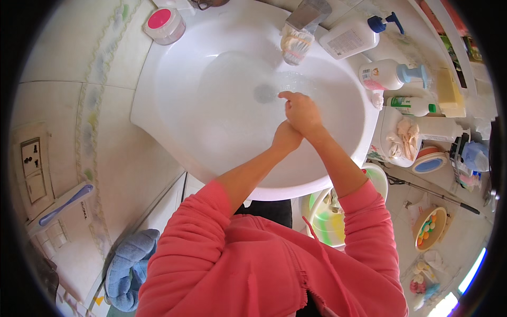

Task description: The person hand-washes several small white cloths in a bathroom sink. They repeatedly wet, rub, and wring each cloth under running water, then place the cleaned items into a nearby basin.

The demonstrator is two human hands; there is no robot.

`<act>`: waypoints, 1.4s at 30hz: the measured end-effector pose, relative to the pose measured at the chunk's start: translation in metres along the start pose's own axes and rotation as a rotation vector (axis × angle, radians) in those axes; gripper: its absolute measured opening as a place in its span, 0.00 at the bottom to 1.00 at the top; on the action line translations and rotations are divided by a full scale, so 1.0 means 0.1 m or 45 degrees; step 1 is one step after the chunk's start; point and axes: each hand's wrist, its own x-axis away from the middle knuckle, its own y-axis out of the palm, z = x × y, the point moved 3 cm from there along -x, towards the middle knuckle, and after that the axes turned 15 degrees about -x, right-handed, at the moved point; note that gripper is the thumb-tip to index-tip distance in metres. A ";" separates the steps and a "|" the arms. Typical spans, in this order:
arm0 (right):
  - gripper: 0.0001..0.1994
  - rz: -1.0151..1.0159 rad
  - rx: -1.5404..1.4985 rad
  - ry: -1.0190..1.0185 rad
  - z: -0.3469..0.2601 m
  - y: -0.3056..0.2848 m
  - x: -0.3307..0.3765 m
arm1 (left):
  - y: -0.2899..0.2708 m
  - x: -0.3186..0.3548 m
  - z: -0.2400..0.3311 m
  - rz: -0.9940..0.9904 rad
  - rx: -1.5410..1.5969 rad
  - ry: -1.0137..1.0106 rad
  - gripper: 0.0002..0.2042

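Over the white washbasin [248,169], my two bare hands meet and overlap. My right hand [303,112] lies above, its fingers mostly bent and one finger stretching toward the left. Tucked against its wrist is my left hand [288,137], with its fingers hidden underneath. Whether anything is between the hands cannot be seen. Beyond them stands the tap [309,15], its spout covered by a pale wrap [297,46]. Rippling water [296,80] shows below the spout, close to my right hand. A dark round drain area [265,93] lies left of the fingertip.
A pump bottle with a dark blue top [348,38], another with a light blue pump [385,74] and a green-capped bottle [411,105] line the right rim. A pink-lidded jar [165,25] sits at the far left corner. Basins [330,216] stand below right.
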 end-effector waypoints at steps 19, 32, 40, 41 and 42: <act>0.12 -0.239 0.382 0.191 0.46 0.65 -0.33 | -1.54 0.91 0.05 -0.093 1.232 -0.757 0.10; 0.17 -0.091 -1.505 0.197 -1.18 -1.09 -0.16 | -1.37 0.64 0.10 -0.102 1.129 -0.637 0.09; 0.15 -0.184 -1.849 0.108 -1.15 -1.11 -0.47 | -1.32 0.72 0.07 -0.138 1.119 -0.716 0.10; 0.15 -0.189 -1.864 0.103 -1.16 -1.12 -0.47 | -1.32 0.73 0.06 -0.134 1.120 -0.726 0.10; 0.15 -0.192 -1.878 0.098 -1.16 -1.13 -0.48 | -1.32 0.73 0.06 -0.131 1.120 -0.735 0.10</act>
